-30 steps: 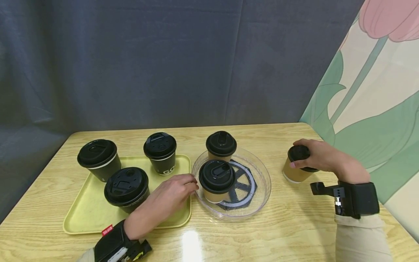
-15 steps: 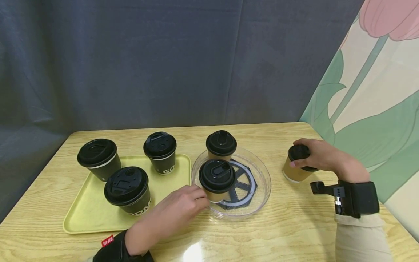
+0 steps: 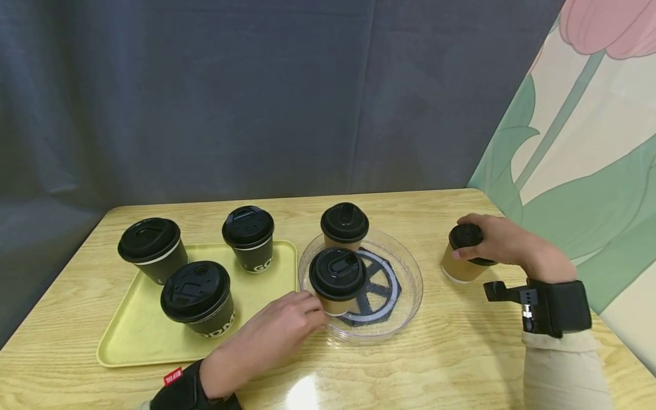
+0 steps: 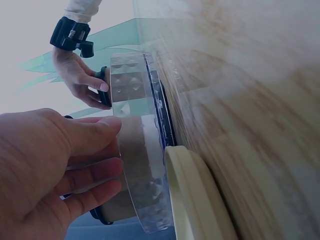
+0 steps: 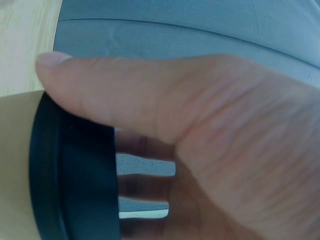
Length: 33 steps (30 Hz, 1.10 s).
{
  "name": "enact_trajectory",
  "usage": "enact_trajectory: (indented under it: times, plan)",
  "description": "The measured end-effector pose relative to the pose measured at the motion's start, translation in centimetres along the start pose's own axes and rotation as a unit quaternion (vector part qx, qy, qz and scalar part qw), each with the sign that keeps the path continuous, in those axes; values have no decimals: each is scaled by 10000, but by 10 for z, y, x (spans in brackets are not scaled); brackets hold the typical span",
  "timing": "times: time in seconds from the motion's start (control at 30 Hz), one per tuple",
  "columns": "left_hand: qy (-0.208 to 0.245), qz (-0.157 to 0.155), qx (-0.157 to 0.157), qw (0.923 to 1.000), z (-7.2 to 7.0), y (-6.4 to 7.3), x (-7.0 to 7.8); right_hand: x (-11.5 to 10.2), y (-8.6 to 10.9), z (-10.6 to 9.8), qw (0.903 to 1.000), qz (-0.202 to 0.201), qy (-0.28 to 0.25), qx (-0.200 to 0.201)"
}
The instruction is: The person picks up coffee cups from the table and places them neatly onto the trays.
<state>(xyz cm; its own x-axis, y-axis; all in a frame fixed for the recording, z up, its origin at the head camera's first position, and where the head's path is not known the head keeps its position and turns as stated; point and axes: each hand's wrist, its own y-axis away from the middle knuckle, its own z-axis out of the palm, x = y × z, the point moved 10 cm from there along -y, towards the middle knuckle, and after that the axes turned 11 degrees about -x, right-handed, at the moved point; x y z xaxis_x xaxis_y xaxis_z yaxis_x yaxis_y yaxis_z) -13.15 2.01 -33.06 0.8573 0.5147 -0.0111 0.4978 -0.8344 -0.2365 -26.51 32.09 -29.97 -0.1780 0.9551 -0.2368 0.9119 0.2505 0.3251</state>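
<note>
My left hand is at the front left of a round clear dish, its thumb and fingertips right at the rim and apart from each other in the left wrist view. Inside the dish stand two brown paper coffee cups with black lids, a near cup and a far cup. Off to the right, my right hand grips another brown coffee cup from above, thumb and fingers around its black lid. That cup stands on the table.
On the left lies a yellow tray with black lidded coffee cups: a front cup, a left cup and a back cup. A dark curtain hangs behind the wooden table; a flower-painted wall borders the right.
My left hand has moved right and toward me along the dish's rim, from its left side to the front left. The cups keep their places, and my right hand stays on its cup.
</note>
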Motion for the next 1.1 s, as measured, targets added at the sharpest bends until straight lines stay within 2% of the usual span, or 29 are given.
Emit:
enact_trajectory:
  times: [0.27,0.43,0.63,1.1]
  plan:
    - [72,-137,16,9999,3,0,-6,2,-1,2,9999,65,-67,-84]
    - [-46,-255,-24,9997,4,1,-13,2,-1,4,9998,72,-105,-122]
    - [-195,-272,86,9994,2,2,-17,2,-2,5,9999,40,-93,-86]
    - [-153,-451,270,9985,0,4,-28,1,-2,5,9999,38,-77,-86]
